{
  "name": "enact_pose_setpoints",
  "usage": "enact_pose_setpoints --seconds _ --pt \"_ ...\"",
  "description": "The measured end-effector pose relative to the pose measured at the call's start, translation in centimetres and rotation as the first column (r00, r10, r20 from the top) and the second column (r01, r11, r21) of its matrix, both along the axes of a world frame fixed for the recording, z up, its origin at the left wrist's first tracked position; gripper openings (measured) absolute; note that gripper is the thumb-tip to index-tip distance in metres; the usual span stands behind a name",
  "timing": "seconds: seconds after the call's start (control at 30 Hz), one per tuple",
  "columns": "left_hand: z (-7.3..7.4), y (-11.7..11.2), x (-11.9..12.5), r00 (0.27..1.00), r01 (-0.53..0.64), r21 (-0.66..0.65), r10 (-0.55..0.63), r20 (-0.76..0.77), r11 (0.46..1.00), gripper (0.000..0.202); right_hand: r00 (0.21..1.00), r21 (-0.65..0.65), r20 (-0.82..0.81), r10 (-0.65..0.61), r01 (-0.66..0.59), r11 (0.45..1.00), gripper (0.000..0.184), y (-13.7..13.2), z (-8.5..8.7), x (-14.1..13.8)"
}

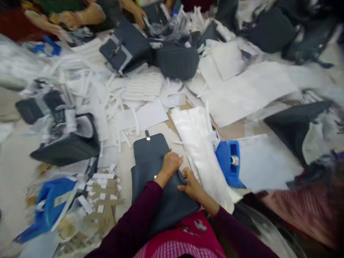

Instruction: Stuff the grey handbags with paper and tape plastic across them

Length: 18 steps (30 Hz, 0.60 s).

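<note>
A dark navy handbag (pixel 166 204) lies flat in front of me, over my lap and the table edge. Its flap (pixel 151 148) is folded out away from me, with a small strap and gold-coloured clasp (pixel 147 135) at the far end. My left hand (pixel 171 165) is closed in a fist at the bag's right side, near the flap's base; the fingertips are hidden. Just to its right, my right hand (pixel 192 184) is curled at the bag's side edge, thumb against the dark material.
Right of the bag lie a long white padded wrap (pixel 200 143) and a blue tape dispenser (pixel 228 163). Another blue dispenser (pixel 51 204) and cardboard scraps (pixel 103 204) are at left. A stuffed dark bag (pixel 70 143) stands beyond them. Co-workers' hands (pixel 67 19) work across the paper-strewn table.
</note>
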<state>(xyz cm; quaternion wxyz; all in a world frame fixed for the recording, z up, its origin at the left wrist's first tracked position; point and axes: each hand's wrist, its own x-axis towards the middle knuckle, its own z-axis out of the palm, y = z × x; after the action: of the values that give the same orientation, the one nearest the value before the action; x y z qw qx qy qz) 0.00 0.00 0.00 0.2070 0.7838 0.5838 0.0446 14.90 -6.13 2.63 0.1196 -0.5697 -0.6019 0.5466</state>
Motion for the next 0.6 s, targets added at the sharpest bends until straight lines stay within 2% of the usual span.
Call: enact_pose_setpoints --seconds 0.1,0.2,0.23,0.3,0.33,0.37,0.4,0.43,0.47,0.5,0.53,0.6 --pt "1.1 0.0 0.9 1.0 -0.009 0.033 0.008 0.015 0.999 0.036 0.995 0.066 -0.003 0.097 -0.096 0.993 0.044 -0.2 0.4 0.2" --pt "3.7 0.0 -0.5 0.998 -0.041 0.103 0.037 0.041 0.994 0.021 0.97 0.202 0.091 0.226 -0.241 0.949 0.055 0.3 0.9 -0.2" --pt "5.0 -0.5 -1.7 0.996 -0.076 0.139 0.07 0.05 0.987 0.015 0.953 0.255 0.143 0.267 -0.296 0.92 0.057 0.4 1.2 -0.4" --pt "7.7 -2.5 -4.7 0.962 -0.27 0.209 0.254 0.102 0.94 0.028 0.913 0.352 0.245 0.327 -0.397 0.848 0.059 0.6 1.8 -1.0" --pt "8.8 -4.0 -6.4 0.893 -0.444 0.209 0.412 0.179 0.871 0.037 0.893 0.392 0.284 0.349 -0.44 0.808 0.061 0.6 2.1 -1.2" --pt "9.7 -5.8 -8.0 0.754 -0.648 0.16 0.598 0.272 0.745 0.04 0.875 0.429 0.316 0.367 -0.477 0.767 0.064 0.6 2.4 -1.4" --pt "10.4 -7.7 -9.5 0.555 -0.811 0.03 0.753 0.354 0.584 0.039 0.857 0.462 0.342 0.386 -0.511 0.725 0.069 0.5 2.5 -1.6" --pt "10.7 -9.6 -10.8 0.353 -0.888 -0.139 0.845 0.401 0.437 0.039 0.839 0.492 0.361 0.406 -0.542 0.682 0.076 0.4 2.6 -1.7" --pt "10.7 -11.3 -11.6 0.244 -0.903 -0.24 0.885 0.397 0.357 0.039 0.822 0.518 0.373 0.431 -0.57 0.638 0.082 0.2 2.6 -1.9" --pt "10.6 -12.9 -12.1 0.168 -0.89 -0.334 0.904 0.394 0.311 0.038 0.806 0.54 0.38 0.455 -0.592 0.598 0.089 0.0 2.6 -2.0" --pt "10.3 -14.2 -12.2 0.127 -0.862 -0.409 0.909 0.396 0.299 0.039 0.792 0.557 0.383 0.476 -0.609 0.565 0.093 -0.3 2.5 -2.1" --pt "9.5 -15.9 -11.8 0.083 -0.797 -0.514 0.901 0.426 0.316 0.042 0.77 0.58 0.381 0.511 -0.63 0.516 0.098 -0.9 2.3 -2.4"
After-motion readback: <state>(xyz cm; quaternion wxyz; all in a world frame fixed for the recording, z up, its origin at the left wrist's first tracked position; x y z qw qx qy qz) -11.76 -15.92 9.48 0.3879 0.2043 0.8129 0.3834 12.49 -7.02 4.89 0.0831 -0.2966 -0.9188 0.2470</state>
